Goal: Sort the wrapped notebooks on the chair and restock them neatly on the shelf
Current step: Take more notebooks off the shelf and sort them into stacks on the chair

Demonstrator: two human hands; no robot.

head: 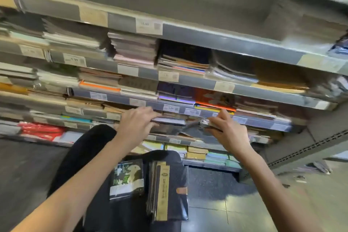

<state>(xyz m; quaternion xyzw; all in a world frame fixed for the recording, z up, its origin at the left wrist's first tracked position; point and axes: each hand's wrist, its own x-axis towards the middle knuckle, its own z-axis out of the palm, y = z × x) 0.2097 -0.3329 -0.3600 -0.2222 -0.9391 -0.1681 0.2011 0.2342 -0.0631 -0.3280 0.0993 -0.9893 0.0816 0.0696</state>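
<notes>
Plastic-wrapped dark notebooks (170, 121) are pressed between two bare hands at a grey metal shelf (263, 121), the left hand (136, 120) clamped on one end, the right hand (224, 128) on the other. Below the arms, more wrapped black notebooks (167, 188) lie stacked on a dark chair (131, 213). Price labels (170, 108) line the blurred shelf edges.
</notes>
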